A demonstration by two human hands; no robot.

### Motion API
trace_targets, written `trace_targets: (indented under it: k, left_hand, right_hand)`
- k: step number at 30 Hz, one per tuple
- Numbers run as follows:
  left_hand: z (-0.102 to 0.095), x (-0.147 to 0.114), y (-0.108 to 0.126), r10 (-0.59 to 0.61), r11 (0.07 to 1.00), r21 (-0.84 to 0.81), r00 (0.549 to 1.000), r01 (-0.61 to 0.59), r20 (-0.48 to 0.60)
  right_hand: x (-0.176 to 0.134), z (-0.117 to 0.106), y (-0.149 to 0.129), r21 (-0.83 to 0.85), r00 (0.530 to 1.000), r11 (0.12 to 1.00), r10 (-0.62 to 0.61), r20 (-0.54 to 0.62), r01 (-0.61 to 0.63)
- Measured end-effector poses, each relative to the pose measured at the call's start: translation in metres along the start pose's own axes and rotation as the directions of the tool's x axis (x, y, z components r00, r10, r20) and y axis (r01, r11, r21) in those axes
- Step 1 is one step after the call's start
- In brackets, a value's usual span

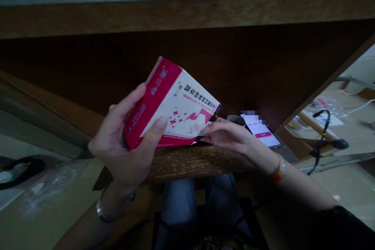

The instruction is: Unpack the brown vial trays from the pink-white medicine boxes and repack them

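Note:
A pink and white medicine box (175,109) with Chinese lettering is held tilted above the edge of a wooden desk. My left hand (129,136) wraps round its pink end, the thumb pressed on the white face. At the box's other end, to the right, my right hand (228,134) has its fingers bent together against the opening. A small dark, shiny thing (216,112) shows at that end by my right fingers. What my right fingers hold is mostly hidden by the box.
A wooden shelf board (175,13) crosses above my hands. A lit phone (262,131) lies on the desk (187,160) to the right, beside my right hand. Clear plastic wrapping (49,191) lies at the lower left, and a black cable (324,136) hangs at the right.

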State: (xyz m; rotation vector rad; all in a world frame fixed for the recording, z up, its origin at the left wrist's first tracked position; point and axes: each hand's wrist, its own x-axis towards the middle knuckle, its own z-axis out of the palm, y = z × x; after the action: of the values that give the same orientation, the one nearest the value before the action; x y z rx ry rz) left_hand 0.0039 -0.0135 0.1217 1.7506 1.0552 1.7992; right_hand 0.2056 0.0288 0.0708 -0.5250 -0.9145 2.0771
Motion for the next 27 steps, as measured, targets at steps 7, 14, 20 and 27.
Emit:
trace_targets:
  k: [7,14,20,27]
  left_hand:
    - [0.001,0.026,-0.006,-0.056,0.989,0.127,0.983,0.079,-0.177]
    - [-0.017,0.038,-0.017,-0.021,0.827,0.562,1.0,0.006,0.021]
    - [-0.011,0.027,-0.013,-0.013,0.497,0.72,0.825,-0.485,0.565]
    - [-0.006,0.028,-0.022,0.011,0.461,0.594,0.674,-0.659,0.739]
  right_hand:
    - [0.004,-0.003,-0.002,-0.102,0.994,0.992,-0.086,-0.06,0.079]
    - [0.002,-0.002,-0.007,-0.174,0.976,0.984,-0.07,-0.206,0.034]
    - [0.006,-0.007,-0.005,-0.228,0.957,0.973,-0.038,-0.286,-0.03]
    - [0.002,0.0,-0.009,-0.286,0.949,0.958,-0.097,-0.299,0.008]
